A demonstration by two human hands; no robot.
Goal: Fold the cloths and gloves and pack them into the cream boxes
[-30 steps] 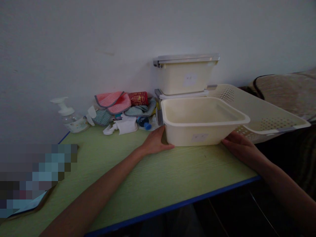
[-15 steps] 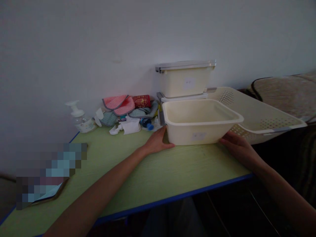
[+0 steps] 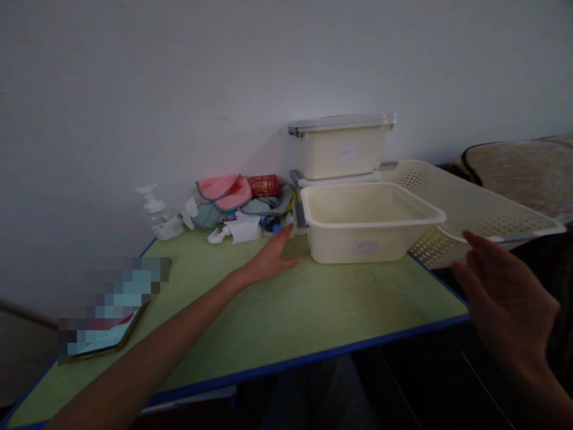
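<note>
An open cream plastic tub (image 3: 367, 230) stands on the green table (image 3: 286, 310) near its right end. My left hand (image 3: 271, 260) lies open just left of the tub, fingers stretched out, a small gap from its wall. My right hand (image 3: 505, 298) hovers open off the table's right edge, palm turned inward, holding nothing. Behind the tub two lidded cream boxes are stacked, the upper one (image 3: 342, 146) with a grey lid.
A perforated cream basket (image 3: 474, 206) juts past the table's right end. Against the wall lie a pump bottle (image 3: 159, 215), pink and green cloths (image 3: 226, 191), a red booklet (image 3: 264, 185) and crumpled tissue (image 3: 237, 230). A blurred-out flat item (image 3: 107, 304) sits at front left.
Both hands have come off the open tub. My left hand drew slightly left and my right hand pulled back to the right, off the table. The tub stays put.
</note>
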